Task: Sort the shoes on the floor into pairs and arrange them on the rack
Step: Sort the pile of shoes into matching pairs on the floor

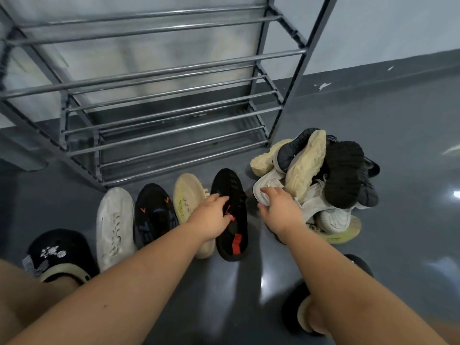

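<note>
Several single shoes stand in a row on the floor before the rack point(159, 70): a pale grey shoe point(114, 225), a black shoe with orange marks point(154, 215), a cream shoe point(186, 195) and a black shoe with red tabs point(231, 195). My left hand point(211, 217) rests on the black shoe with red tabs, fingers around its collar. My right hand point(281, 210) grips the edge of a white shoe point(267, 184) at the left of a pile of shoes point(323, 175). The rack's bars hold nothing.
The metal rack stands against a pale wall, its lowest bars just beyond the row. My own feet in black slip-on clogs point(57, 255) sit at lower left and lower right. Glossy grey floor point(410, 120) spreads to the right of the pile.
</note>
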### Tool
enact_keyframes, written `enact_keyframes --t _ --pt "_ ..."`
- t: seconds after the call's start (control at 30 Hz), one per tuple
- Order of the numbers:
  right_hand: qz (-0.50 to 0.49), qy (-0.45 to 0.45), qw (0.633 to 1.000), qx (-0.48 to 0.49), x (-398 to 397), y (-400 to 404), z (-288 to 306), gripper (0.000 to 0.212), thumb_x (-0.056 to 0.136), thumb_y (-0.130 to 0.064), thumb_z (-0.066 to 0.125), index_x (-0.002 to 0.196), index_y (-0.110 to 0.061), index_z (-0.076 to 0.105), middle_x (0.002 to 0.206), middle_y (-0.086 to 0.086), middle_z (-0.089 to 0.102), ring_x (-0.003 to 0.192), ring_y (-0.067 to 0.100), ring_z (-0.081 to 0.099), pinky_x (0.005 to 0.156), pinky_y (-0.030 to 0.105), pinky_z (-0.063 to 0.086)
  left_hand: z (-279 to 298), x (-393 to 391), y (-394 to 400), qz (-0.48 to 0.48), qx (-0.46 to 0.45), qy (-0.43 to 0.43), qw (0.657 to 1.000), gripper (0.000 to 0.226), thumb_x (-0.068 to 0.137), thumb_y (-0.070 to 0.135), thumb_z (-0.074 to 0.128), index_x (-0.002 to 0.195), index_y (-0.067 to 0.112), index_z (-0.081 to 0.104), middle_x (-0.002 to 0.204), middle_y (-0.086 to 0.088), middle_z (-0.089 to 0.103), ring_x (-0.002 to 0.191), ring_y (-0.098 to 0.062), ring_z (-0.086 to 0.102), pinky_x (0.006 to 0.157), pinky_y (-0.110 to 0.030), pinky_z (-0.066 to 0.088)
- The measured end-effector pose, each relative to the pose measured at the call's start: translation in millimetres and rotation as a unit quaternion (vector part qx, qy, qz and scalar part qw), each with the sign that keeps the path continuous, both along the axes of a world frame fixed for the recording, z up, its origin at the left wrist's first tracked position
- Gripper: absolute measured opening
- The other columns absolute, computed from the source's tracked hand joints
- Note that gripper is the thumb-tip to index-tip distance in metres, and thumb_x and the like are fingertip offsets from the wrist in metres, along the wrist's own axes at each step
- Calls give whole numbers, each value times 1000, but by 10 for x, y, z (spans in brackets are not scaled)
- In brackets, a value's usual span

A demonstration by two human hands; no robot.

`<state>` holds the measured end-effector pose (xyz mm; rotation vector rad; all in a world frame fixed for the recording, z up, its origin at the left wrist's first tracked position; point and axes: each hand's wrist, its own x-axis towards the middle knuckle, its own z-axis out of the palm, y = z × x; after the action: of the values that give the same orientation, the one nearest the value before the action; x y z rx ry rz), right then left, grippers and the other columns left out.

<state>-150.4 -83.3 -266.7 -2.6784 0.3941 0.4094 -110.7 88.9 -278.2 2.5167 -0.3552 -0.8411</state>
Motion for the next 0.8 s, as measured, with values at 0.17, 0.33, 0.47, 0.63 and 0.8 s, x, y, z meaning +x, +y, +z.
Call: enact_keyframes --t 0.17,0.33,0.47,0.63,0.8 --pt "-44 -3 997 -60 -44 -380 156 49 94 -36 49 138 -17 40 138 10 44 125 30 43 101 40 39 291 124 -263 -64 21 -54 996 60 95 36 48 148 22 25 158 -5 16 145 -25 19 118 -35 19" --pt "-118 26 990 -71 -104 -749 152 60 93 -44 51 143 -17 34 141 11 42 128 31 41 100 41 39 323 210 -536 -98 33 -60 993 55 96 37 46 147 27 29 158 -4 16 145 -26 16 119 -38 19" --pt "-155 38 987 -35 -41 -945 31 64 92 -47 50 145 -16 30 142 12 43 129 32 41 101 41 40 245 265 -802 -111 28 -55 992 49 95 38 46 143 32 35 157 -5 20 145 -25 19 117 -36 20" --pt "-150 22 988 -26 106 -1093 -105 68 92 -54 45 147 -17 31 134 14 54 124 32 48 99 40 42 65 393 -1159 -93 13 -18 995 46 96 40 45 141 29 41 152 -4 30 141 -24 27 116 -35 23" --pt "-183 32 983 15 267 -1152 -277 71 91 -60 41 146 -17 32 134 15 55 126 32 47 106 40 36 -138 524 -1521 -67 20 1 998 44 99 38 36 142 29 40 151 -8 32 141 -27 23 117 -38 21"
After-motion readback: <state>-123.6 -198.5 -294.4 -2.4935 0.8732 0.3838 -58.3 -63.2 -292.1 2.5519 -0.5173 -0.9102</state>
